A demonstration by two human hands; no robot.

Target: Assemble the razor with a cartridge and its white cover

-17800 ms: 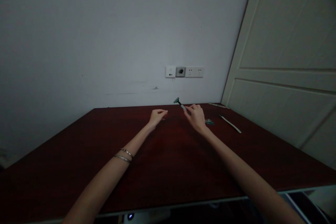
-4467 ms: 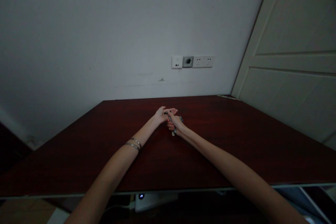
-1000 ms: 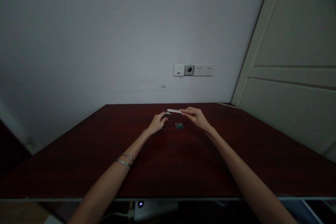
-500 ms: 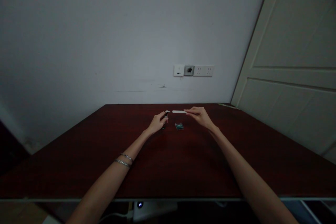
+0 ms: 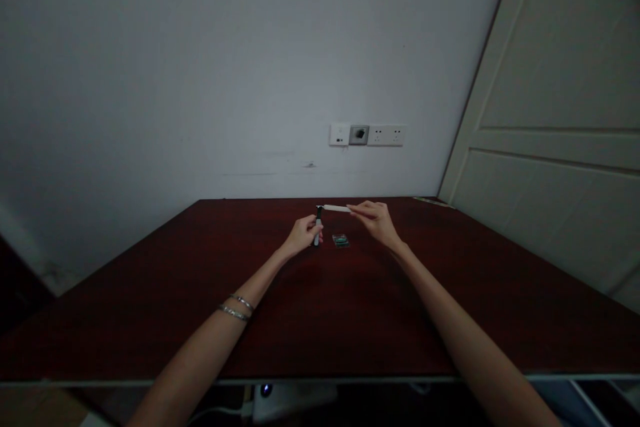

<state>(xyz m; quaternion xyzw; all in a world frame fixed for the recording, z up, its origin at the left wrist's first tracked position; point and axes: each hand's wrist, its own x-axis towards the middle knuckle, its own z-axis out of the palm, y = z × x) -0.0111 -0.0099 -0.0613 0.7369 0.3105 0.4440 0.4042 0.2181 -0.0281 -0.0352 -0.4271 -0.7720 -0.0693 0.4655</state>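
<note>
My left hand (image 5: 301,235) is closed around the grey and black handle of a razor (image 5: 317,232), held upright with its small crosswise head at the top. My right hand (image 5: 376,219) pinches a slim, flat white stick (image 5: 337,208) by its right end. The stick's left tip reaches the razor's head; whether they touch I cannot tell. Below and between both hands, a small clear packet with something green in it (image 5: 341,240) lies on the table.
The dark red-brown table (image 5: 345,313) meets a pale wall with sockets (image 5: 385,135). A panelled door (image 5: 550,140) borders its right side. A flat strip (image 5: 433,201) lies at the far right edge. Below the front edge is a white device (image 5: 295,400) with a cable.
My left hand has turned the razor so more of its handle shows and its head stands higher. The white stick has shifted left and up, its tip now at the razor's head.
</note>
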